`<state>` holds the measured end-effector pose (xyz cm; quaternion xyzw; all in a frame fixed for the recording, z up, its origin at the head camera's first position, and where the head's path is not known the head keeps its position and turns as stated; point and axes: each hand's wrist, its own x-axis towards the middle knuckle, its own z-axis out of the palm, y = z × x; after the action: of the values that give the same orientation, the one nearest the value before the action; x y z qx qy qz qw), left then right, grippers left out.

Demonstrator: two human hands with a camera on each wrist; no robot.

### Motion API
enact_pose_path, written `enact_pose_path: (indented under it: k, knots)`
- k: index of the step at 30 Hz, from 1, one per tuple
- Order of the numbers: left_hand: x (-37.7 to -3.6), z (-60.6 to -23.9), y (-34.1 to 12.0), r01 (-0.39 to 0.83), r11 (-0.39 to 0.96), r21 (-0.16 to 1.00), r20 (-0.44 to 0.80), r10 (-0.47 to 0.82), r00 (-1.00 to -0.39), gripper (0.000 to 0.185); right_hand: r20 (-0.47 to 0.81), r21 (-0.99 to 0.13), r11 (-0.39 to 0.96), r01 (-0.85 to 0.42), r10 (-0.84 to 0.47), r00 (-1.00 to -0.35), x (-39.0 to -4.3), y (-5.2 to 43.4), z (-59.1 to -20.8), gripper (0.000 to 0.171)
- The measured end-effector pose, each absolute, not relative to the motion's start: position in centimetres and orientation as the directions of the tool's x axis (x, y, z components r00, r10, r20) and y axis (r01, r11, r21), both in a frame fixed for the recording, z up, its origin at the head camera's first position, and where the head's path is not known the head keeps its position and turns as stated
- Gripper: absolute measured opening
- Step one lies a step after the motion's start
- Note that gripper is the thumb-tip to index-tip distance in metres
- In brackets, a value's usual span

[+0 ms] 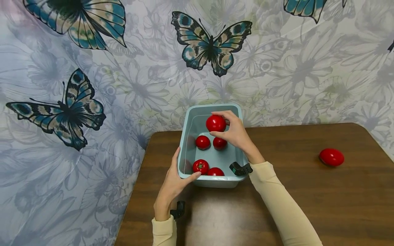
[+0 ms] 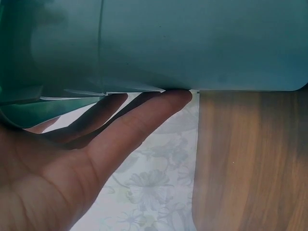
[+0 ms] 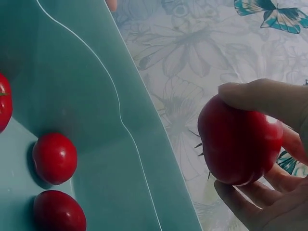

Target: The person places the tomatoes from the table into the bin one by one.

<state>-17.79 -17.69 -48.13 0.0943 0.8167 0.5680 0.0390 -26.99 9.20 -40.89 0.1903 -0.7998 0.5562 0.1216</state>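
Observation:
A pale teal plastic tub (image 1: 186,136) stands on the brown table (image 1: 292,205) near its far left corner. Several red tomatoes lie in it (image 1: 202,142). My right hand (image 1: 229,128) hovers over the tub and grips a red tomato (image 1: 215,123) (image 3: 238,142) between thumb and fingers. My left hand (image 1: 175,181) holds the tub's near left corner, thumb on the rim, fingers (image 2: 139,120) under the lip of the tub (image 2: 192,43). One more tomato (image 1: 331,157) lies alone on the table at the right.
A curtain with butterflies and flowers (image 1: 209,44) hangs behind and to the left of the table. The table's left edge (image 2: 197,159) runs just beside the tub. Bare wood stretches between the tub and the lone tomato.

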Motion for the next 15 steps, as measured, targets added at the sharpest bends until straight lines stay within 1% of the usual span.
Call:
enact_pose_path:
  k: [7, 15]
  knots:
    - [-17.7, -48.2, -17.6, 0.112, 0.335, 0.936, 0.044, 0.204, -0.978, 0.11, 0.413, -0.874, 0.188, -0.448, -0.199, -0.889, -26.4, 9.7, -40.2, 0.057]
    - [-17.8, -48.2, -17.6, 0.105, 0.333, 0.937, 0.038, 0.202, -0.979, 0.108, 0.397, -0.872, 0.203, -0.446, -0.241, -0.886, -26.1, 10.2, -39.7, 0.057]
